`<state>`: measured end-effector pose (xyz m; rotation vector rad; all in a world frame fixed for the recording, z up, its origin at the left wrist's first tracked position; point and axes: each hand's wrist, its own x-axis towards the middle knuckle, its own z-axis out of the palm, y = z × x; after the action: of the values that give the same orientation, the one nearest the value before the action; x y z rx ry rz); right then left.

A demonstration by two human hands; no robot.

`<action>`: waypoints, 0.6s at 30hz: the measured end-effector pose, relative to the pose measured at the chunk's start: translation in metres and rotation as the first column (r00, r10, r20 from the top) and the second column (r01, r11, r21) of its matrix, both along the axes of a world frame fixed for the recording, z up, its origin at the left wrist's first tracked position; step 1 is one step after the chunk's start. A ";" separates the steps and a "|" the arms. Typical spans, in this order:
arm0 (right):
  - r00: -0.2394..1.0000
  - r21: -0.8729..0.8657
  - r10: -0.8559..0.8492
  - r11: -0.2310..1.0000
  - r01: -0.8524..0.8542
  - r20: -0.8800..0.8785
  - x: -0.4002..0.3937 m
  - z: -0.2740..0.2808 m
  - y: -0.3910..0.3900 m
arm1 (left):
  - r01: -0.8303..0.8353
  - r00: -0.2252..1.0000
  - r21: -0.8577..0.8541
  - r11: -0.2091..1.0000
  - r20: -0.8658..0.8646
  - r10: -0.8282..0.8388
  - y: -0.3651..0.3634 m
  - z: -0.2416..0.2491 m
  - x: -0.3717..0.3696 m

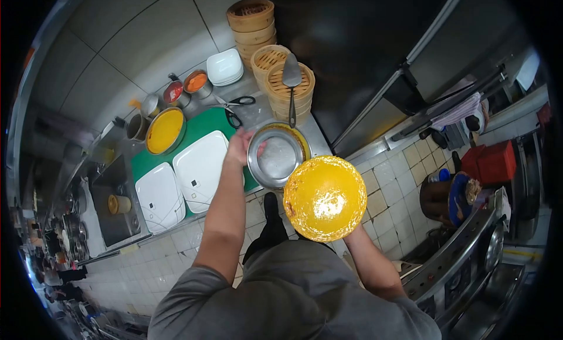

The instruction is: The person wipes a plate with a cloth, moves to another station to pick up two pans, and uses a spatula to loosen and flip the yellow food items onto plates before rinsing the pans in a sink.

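Observation:
My left hand (pixel 240 145) grips the rim of an empty steel dish (pixel 275 160), tilted up on its edge over the counter corner. Behind that dish sits another round pan with a yellow rim (pixel 301 138). A round pan full of yellow food (pixel 324 197) hovers above the floor tiles in front of me. My right hand is hidden beneath that pan, and only the forearm (pixel 369 264) shows, so it seems to carry the pan from below.
Two white rectangular plates (pixel 199 167) lie on a green board (pixel 202 124). Another yellow-filled pan (pixel 165 130), small sauce pots (pixel 196 82), scissors (pixel 234 105), stacked white dishes (pixel 225 67) and bamboo steamers with a spatula (pixel 291 82) crowd the counter. A sink (pixel 114 202) lies left; a red container (pixel 492 162) stands right.

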<state>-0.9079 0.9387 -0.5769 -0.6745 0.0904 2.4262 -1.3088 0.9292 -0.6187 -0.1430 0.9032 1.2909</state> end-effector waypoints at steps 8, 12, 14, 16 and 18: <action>1.000 0.011 0.000 1.000 0.000 0.008 0.026 -0.001 -0.011 | 0.011 0.760 -0.141 0.990 -0.642 -0.100 0.012 0.008 0.019; 0.999 0.026 0.040 0.999 -0.040 0.005 0.026 0.003 -0.011 | -0.050 -0.008 -0.103 0.993 -0.995 -0.104 0.011 -0.007 0.034; 0.999 0.043 0.054 0.998 -0.054 -0.003 0.024 0.007 -0.009 | -0.149 -0.151 -0.150 0.977 -0.973 -0.173 0.011 0.006 0.049; 0.997 0.062 0.077 0.995 -0.077 -0.007 0.020 0.013 -0.007 | -0.169 -0.199 -0.141 0.976 -0.964 -0.174 0.003 0.021 0.063; 0.994 0.081 0.110 0.991 -0.108 -0.017 0.015 0.020 -0.008 | -0.042 -0.704 0.112 0.993 -0.709 0.051 -0.014 0.038 0.084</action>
<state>-0.8926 0.9302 -0.5571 -0.6329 -0.0359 2.5271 -1.2251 0.9148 -0.5808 1.6809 2.7563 1.1237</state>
